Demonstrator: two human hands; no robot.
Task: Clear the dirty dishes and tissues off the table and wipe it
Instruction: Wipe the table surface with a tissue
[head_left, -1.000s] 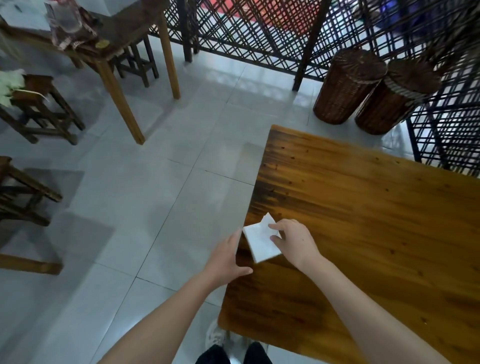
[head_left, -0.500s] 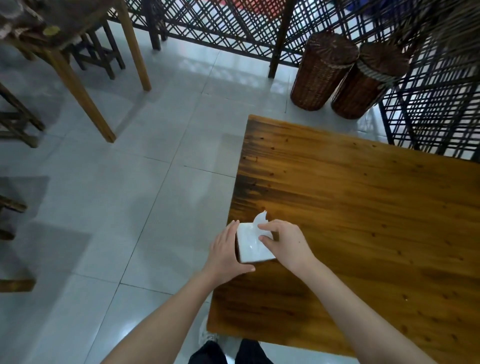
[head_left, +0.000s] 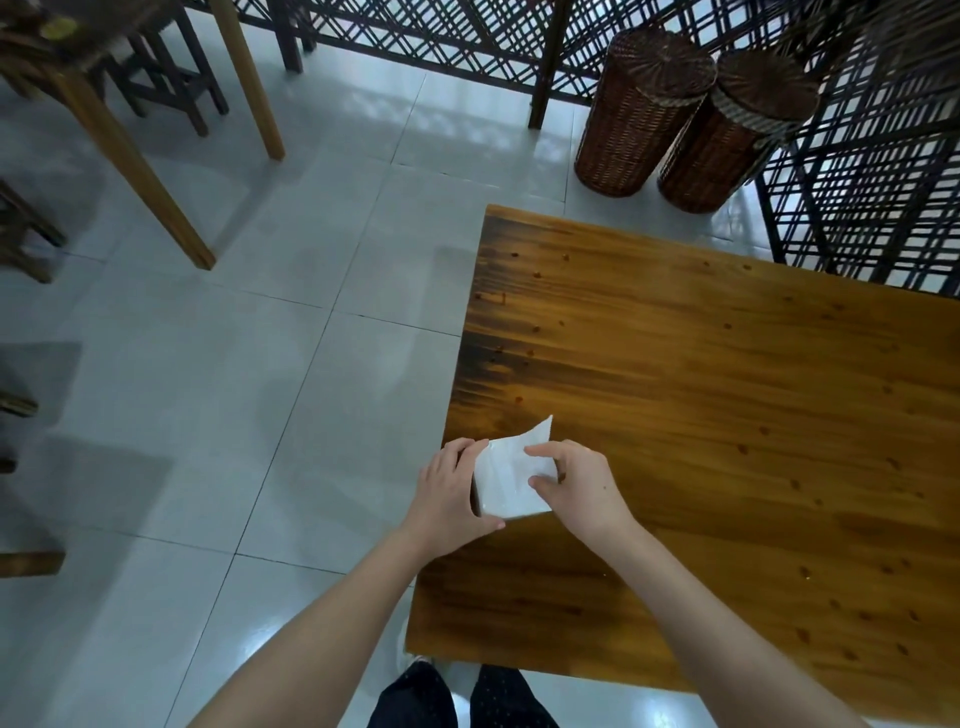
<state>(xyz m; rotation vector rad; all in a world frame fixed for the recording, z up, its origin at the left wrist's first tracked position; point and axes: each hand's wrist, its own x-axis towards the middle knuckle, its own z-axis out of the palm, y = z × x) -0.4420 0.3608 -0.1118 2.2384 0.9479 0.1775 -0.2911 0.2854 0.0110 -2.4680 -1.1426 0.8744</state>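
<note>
A white tissue pack (head_left: 506, 480) stands at the left edge of the wooden table (head_left: 727, 415). My left hand (head_left: 447, 493) grips the pack's left side, thumb under its near edge. My right hand (head_left: 576, 480) pinches a white tissue sheet (head_left: 540, 434) that sticks up from the top of the pack. The tabletop carries small reddish spots and stains.
Two tall wicker baskets (head_left: 641, 111) (head_left: 727, 135) stand on the tiled floor beyond the table, against a dark lattice screen (head_left: 857, 182). Another wooden table (head_left: 130, 140) with stools (head_left: 166, 78) stands at the upper left. My legs and shoes show below the table's near-left corner.
The pack has been set upright at the table edge and my left hand has closed round its side. My right hand has drawn a tissue sheet up out of it.
</note>
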